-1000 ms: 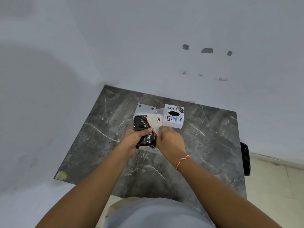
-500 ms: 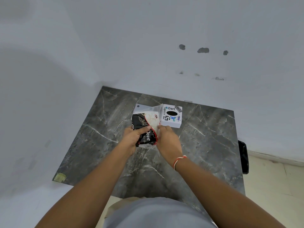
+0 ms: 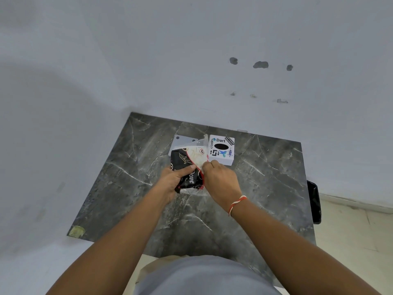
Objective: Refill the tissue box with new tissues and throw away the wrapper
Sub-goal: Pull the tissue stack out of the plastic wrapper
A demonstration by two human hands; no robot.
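Observation:
A tissue pack [image 3: 191, 167] in a black, red and cream wrapper is held over the dark marble table [image 3: 265, 188]. My left hand [image 3: 173, 180] grips its black left side with the thumb on top. My right hand [image 3: 221, 180] pinches the cream right edge of the wrapper. Just beyond, the white tissue box shell [image 3: 221, 149] with stickers and a black oval slot stands on the table. A flat white base plate [image 3: 184, 141] with two dark dots lies to its left, partly hidden by the pack.
The table sits in a corner, with pale walls at the left and the back. A black bin [image 3: 314, 201] shows past the table's right edge, above a light tiled floor. A yellowish patch [image 3: 77, 231] marks the table's near left corner.
Both hands stay on the pack. The right hand's fingers have shifted slightly along the cream edge of the wrapper, near the box. The view has drifted a little.

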